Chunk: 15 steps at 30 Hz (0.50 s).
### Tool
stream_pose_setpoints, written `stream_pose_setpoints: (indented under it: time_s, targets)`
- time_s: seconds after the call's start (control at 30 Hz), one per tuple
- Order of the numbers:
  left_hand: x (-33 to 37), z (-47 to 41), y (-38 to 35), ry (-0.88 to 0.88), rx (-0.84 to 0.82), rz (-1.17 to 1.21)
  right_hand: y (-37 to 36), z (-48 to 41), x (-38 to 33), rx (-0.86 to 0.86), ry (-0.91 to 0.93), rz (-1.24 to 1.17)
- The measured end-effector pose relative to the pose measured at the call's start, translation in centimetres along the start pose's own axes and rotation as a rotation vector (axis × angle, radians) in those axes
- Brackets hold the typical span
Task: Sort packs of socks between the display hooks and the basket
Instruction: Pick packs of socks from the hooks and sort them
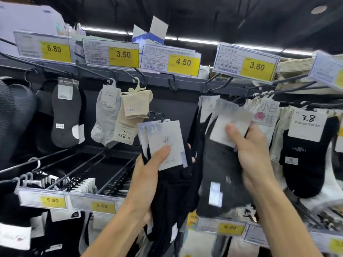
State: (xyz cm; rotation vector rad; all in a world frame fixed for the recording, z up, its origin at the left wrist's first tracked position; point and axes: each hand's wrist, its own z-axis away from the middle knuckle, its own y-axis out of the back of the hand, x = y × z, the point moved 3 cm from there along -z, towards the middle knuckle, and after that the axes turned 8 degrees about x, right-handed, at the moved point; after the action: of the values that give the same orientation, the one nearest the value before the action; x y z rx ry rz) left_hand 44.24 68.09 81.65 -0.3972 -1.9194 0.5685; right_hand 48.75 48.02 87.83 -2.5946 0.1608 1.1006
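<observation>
Display rack (178, 104): we face a dark panel of long wire hooks with price tags above each row. The basket is out of sight.
Hanging packs (206, 106): a tight row under the 3.80 tag (257, 66).
Grey pack (213, 173): blurred, held up just in front of that row. We cannot tell whether its hanger is on the wire.
Black packs (167, 134): cards overlapped, hangers (156, 115) up, held clear of the rack.
Right hand (254, 154): thumb across the grey pack's card, fingers curled behind, pinching it.
Left hand (148, 169): thumb pressed on the front card, fingers wrapped behind the bundle.
Step, in our judgement: hanging the grey pack with its like.
Doing it well: we would grip near the card's top, square the hanger to the wire tip, slide it fully on, and keep the black bundle aside.
</observation>
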Motion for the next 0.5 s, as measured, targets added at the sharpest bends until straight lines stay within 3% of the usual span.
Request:
stream_pose_setpoints:
  time_s: [0.2, 0.5]
  targets:
    - [0.0, 0.0, -0.1, -0.02, 0.003, 0.003, -1.3, -6.4, 1.5, 0.059, 0.031, 0.214]
    - [-0.5, -0.2, 0.3, 0.063, -0.044, -0.059, -3.0, -8.9, 2.8, -0.145, 0.1, 0.262]
